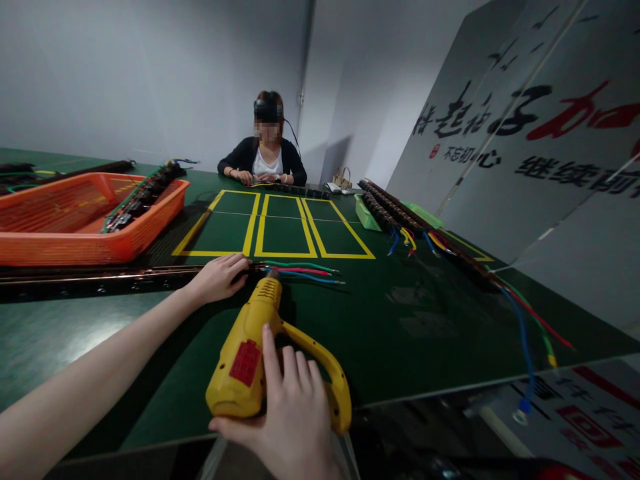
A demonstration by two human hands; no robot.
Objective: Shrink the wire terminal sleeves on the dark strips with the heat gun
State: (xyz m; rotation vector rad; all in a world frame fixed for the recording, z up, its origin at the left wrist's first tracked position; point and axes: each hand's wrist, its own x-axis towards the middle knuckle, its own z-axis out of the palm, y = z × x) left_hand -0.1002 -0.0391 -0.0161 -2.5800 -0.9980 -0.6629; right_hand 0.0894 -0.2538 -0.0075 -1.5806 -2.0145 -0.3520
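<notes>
So the yellow plastic heat gun (245,353) is in the right hand (295,407), fingers wrapped around its body, nozzle up by the green, red and blue wires (305,271); the left hand (223,277), forearm stretched out, has its fingers curled over the wire end of the long dark bar (100,283) on the green table (390,373).

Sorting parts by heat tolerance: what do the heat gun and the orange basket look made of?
Heat gun: probably hard yellow plastic, satin, going by its moulded body; metal-looking nozzle.

Basket: likely plastic, semi-gloss, judging by its moulded rim.
</notes>
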